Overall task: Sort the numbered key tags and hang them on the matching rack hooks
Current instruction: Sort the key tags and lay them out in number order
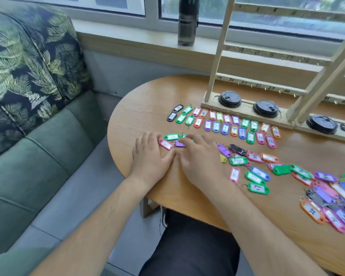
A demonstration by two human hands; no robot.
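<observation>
Under the fingertips: three loose tags, the pink tag (165, 144) at the left hand's tips, the purple tag (180, 144) and green tag (171, 136) under the right hand's; rings (180, 134) close together, possibly hooked, too blurred to tell.
Left hand (149, 154): flat on the table (139, 116), fingers straight and together, gripping nothing, tips touching the pink tag.
Right hand (199, 156): palm down, fingers spread and nearly straight, pressing on the purple tag; no pinch visible.
Beyond the hands: two sorted rows (225, 124) of tags in number order, up to about twelve, just before the rack (220, 50) base.
Right of the right hand: scattered tags (239, 161) near the wrist, then a heaped pile (327, 196) farther out.
Rack: upright beyond the rows, numbered hooks (252, 86) bare where visible; nothing hung yet.
Step, as a guess: sorting unfinished, next numbers being laid out below the rows.
Risk, rings: snagging among the three tags, a neighbour dragged along with any slide.
Risk, rows: nudged out of order by a reach over them toward the rack.
Risk, forearm (247, 212): sweeping the scattered tags by the right wrist, perhaps off the near edge.
Risk, numbers: handwritten and blurred; six and nine easily swapped if read upside down.
Risk, edge: pink tag closest to the rim left of the left hand; a hard push enough to send it off.
</observation>
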